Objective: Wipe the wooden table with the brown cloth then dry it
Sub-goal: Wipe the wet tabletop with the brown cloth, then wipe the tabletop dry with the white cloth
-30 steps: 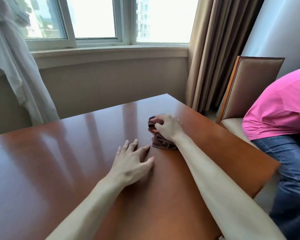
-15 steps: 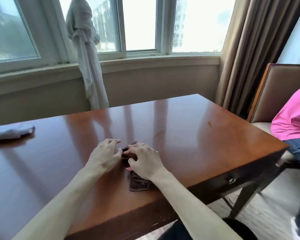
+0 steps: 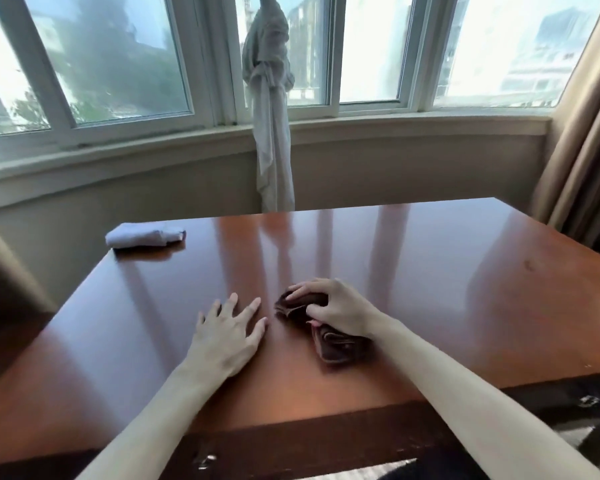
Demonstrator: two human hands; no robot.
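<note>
The glossy wooden table (image 3: 413, 271) fills the lower half of the head view. A folded brown cloth (image 3: 333, 344) lies near the table's middle front. My right hand (image 3: 336, 306) presses down on top of it, fingers curled over its far end. My left hand (image 3: 227, 330) rests flat on the bare wood just left of the cloth, fingers spread, holding nothing. A folded white cloth (image 3: 142, 234) lies at the far left corner of the table.
A knotted white curtain (image 3: 271, 133) hangs at the window behind the table's far edge. Brown drapes (image 3: 582, 150) hang at the right. A dark chair back (image 3: 4, 289) stands at the left. The table's front edge carries drawer pulls (image 3: 205, 460).
The view has swung left, so the white cloth is now in sight and the person in pink is out of frame. My left hand has moved off the brown cloth and spread on the wood.
</note>
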